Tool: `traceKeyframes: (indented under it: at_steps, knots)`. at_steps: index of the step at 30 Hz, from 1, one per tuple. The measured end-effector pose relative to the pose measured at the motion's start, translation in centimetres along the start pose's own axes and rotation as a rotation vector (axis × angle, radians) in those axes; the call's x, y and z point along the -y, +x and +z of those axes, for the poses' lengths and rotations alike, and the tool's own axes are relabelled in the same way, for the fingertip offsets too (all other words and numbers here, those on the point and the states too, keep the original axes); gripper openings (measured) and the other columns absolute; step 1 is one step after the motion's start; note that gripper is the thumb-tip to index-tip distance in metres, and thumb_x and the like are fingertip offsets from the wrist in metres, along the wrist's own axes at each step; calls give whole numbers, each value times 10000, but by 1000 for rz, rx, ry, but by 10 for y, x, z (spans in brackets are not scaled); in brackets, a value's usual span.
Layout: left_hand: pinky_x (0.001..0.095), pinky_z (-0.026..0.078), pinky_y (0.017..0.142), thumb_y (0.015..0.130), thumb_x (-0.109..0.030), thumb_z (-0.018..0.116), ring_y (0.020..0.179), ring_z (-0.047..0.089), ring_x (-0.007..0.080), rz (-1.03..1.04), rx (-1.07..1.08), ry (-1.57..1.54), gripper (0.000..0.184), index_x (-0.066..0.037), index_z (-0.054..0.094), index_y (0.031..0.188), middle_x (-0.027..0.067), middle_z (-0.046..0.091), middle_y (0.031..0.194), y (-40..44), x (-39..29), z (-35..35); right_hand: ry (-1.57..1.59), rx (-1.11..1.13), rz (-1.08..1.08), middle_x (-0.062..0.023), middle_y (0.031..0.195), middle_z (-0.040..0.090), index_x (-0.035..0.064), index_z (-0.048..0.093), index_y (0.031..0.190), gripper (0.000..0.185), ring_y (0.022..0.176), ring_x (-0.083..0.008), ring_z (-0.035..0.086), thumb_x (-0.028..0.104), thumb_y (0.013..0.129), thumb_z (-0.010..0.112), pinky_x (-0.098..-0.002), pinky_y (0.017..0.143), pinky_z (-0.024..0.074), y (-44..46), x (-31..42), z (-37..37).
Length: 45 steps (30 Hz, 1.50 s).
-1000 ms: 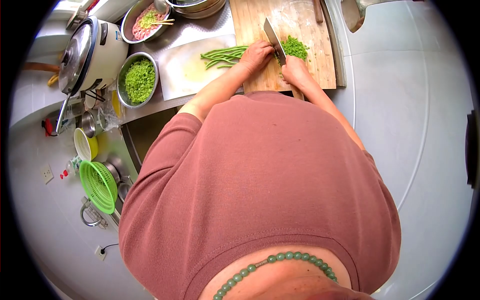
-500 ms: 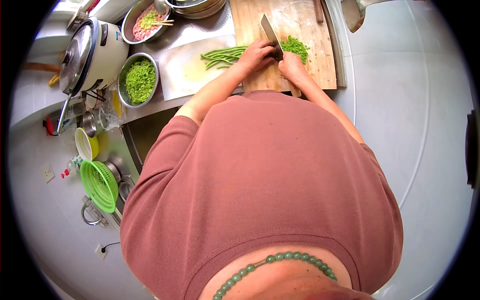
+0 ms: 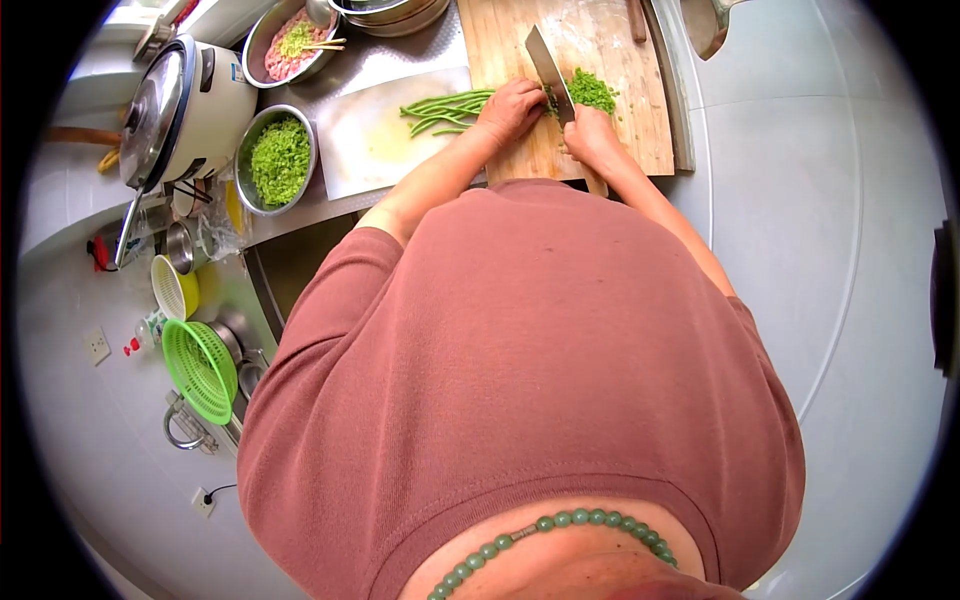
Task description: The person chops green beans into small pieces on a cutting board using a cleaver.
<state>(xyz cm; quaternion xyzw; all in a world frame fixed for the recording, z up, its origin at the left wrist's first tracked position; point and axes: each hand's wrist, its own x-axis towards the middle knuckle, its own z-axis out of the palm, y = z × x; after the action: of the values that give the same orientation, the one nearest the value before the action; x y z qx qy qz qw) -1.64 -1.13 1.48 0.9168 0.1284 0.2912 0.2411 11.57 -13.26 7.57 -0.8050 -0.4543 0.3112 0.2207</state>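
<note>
My right hand (image 3: 593,137) is closed round the handle of a cleaver (image 3: 549,68), whose broad blade stands on edge over the wooden cutting board (image 3: 505,40). Just left of the blade, my left hand (image 3: 513,108) presses down with curled fingers on a bunch of long green beans (image 3: 440,112). The beans' loose ends stretch leftward onto a white cutting board (image 3: 365,150). To the right of the blade lies a small heap of chopped green beans (image 3: 594,91). My fingers hide the bean ends nearest the blade.
On the left stand a metal bowl of chopped greens (image 3: 280,163), a metal bowl of minced meat (image 3: 295,45) with chopsticks, and a white cooker (image 3: 205,110). A green colander (image 3: 200,370) sits farther down by the faucet. Stacked metal bowls (image 3: 395,18) are at the back.
The cleaver and my right hand have shifted slightly right, away from my left fingers. My left hand remains on the beans.
</note>
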Motion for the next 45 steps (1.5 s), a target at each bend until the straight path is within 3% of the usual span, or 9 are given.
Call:
traceKeyframes:
  at_steps: [11,14,17,20,23,35,38,41,45]
  knots:
    - [380,499,834,729,-89,682,931,588,300,0,-11,-26,147,-74,643,870,100,628,945,0,2,1,-18,98,66,-258,667,637,-65,622,835,183,683,-371,676,63,787,499,-436,688,545,-10,13,-10]
    - [386,497,831,728,-85,685,928,584,307,-19,0,-41,162,-72,641,883,101,627,948,0,2,0,-11,216,194,-272,742,652,-68,627,848,180,751,-394,671,57,781,517,-444,725,541,-10,45,-28]
    - [394,490,843,725,-82,694,948,578,317,-38,20,-54,199,-69,641,917,104,627,981,-2,4,2,-160,88,30,-284,848,658,-65,637,875,187,849,-416,654,66,793,531,-450,780,528,10,23,-2]
    - [393,491,837,718,-85,700,941,574,316,-27,10,-49,201,-73,640,909,99,621,973,-1,6,5,-279,-201,-287,-263,704,638,-65,593,859,162,585,-347,666,55,831,487,-424,588,553,11,-3,18]
    - [394,496,819,703,-84,701,913,569,316,-16,-26,-68,193,-75,630,882,94,611,941,-2,4,0,-92,23,49,-286,915,652,-44,649,907,202,915,-420,636,95,807,542,-455,830,512,10,14,4]
    - [396,493,822,715,-69,680,923,576,315,-69,-22,-68,179,-72,619,883,104,608,928,-1,-2,-3,-193,19,-22,-283,886,654,-39,650,853,176,873,-419,645,92,790,551,-462,808,518,10,13,2]
    - [398,495,819,724,-71,680,927,579,318,-62,-19,-60,178,-66,621,892,107,610,938,-1,-1,-2,-28,71,81,-275,845,657,-42,642,855,176,841,-413,651,80,787,534,-457,786,524,7,18,-5]
    - [395,498,816,739,-70,683,928,581,324,-55,-4,-51,183,-56,624,913,109,614,961,-1,2,1,17,17,13,-267,804,658,-44,628,861,179,816,-408,657,79,797,515,-452,765,530,3,10,-4]
    - [396,499,815,745,-69,678,924,579,327,-53,-16,-55,189,-55,625,926,110,611,972,-2,1,0,52,42,34,-252,711,649,-54,612,850,169,683,-358,675,54,814,486,-430,662,545,-6,9,-7]
